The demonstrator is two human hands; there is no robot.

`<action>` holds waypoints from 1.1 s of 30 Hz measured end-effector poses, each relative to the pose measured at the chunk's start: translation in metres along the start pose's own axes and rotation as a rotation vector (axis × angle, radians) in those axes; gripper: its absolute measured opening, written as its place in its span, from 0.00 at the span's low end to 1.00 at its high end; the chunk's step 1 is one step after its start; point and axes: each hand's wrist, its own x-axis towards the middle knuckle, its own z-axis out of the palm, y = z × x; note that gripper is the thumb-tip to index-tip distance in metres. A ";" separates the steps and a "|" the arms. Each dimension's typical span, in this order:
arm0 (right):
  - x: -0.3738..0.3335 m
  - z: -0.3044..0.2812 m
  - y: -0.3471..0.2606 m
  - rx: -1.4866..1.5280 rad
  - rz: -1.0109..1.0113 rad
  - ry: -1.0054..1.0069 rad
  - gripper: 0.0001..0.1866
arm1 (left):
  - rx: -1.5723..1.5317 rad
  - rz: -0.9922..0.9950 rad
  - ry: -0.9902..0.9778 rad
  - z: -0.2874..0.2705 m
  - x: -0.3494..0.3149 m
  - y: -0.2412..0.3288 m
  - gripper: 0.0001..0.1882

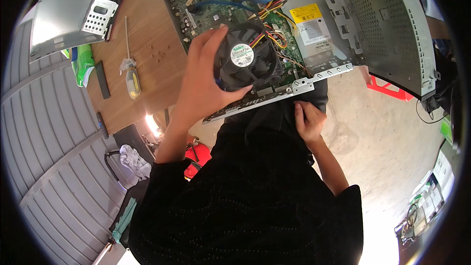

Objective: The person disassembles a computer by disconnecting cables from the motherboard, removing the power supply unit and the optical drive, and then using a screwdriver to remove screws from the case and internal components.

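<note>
My left hand (198, 76) is closed around a black cooling fan (248, 64) with a round white label at its hub, thumb on the near edge and fingers along the left side. The fan sits over the green motherboard (213, 10) of an opened computer case, hiding the board beneath it; I cannot tell whether it touches. Coloured wires (272, 39) run beside the fan. My right hand (309, 120) is curled closed against my dark clothing, just below the case's near metal edge (324, 74). What its fingers hold, if anything, is hidden.
A perforated case panel (392, 29) stands upright at the right. On the wooden table (152, 78) lie a yellow-handled screwdriver (132, 83), small screws (159, 54), a dark strip (102, 79) and a green packet (84, 64). A metal cover (68, 14) lies at the far left.
</note>
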 end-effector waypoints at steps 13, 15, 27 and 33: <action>0.005 -0.017 -0.018 0.120 0.090 -0.030 0.02 | -0.051 0.002 -0.014 -0.002 -0.006 -0.006 0.65; 0.022 -0.036 -0.039 0.183 -0.020 -0.017 0.03 | -0.600 -0.161 -0.021 0.002 -0.017 -0.018 0.70; 0.163 -0.035 -0.106 0.229 -0.077 -0.346 0.29 | -0.170 -0.144 -0.017 -0.021 -0.036 -0.031 0.59; 0.165 -0.032 -0.100 0.197 -0.017 -0.587 0.56 | 0.033 0.017 0.021 0.006 -0.040 -0.047 0.62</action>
